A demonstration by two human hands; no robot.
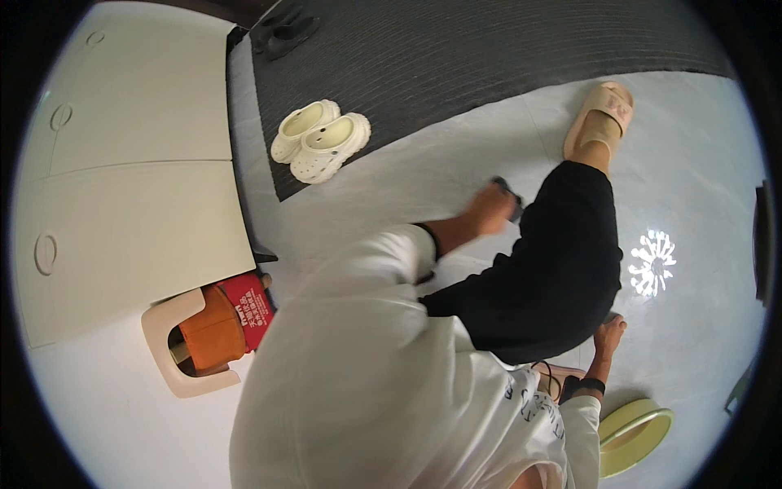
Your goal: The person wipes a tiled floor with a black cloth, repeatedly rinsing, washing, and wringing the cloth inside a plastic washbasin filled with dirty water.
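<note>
My left hand (pixel 492 209), blurred, is closed around a small dark object (pixel 512 197) beside my bent leg in black trousers (pixel 565 257). What that object is cannot be made out. On the far side of the knee is my right hand (pixel 610 337), fingers curled, with a black watch-like band (pixel 589 385) on its wrist. A bit of something grey shows at its fingertips, too small to tell if it is held. One foot, in a pink slide slipper (pixel 602 119), rests on the grey tiled floor (pixel 476 143). Another slipper (pixel 559 376) is partly hidden behind my white top (pixel 366 367).
A pair of cream clogs (pixel 321 140) stands on the dark ribbed mat (pixel 458 55), with dark shoes (pixel 287 33) farther back. Cream cabinets (pixel 134 202) line the left. Below them, a beige holder (pixel 162 348) contains orange and red bags. A yellow-green basin (pixel 635 437) is lower right.
</note>
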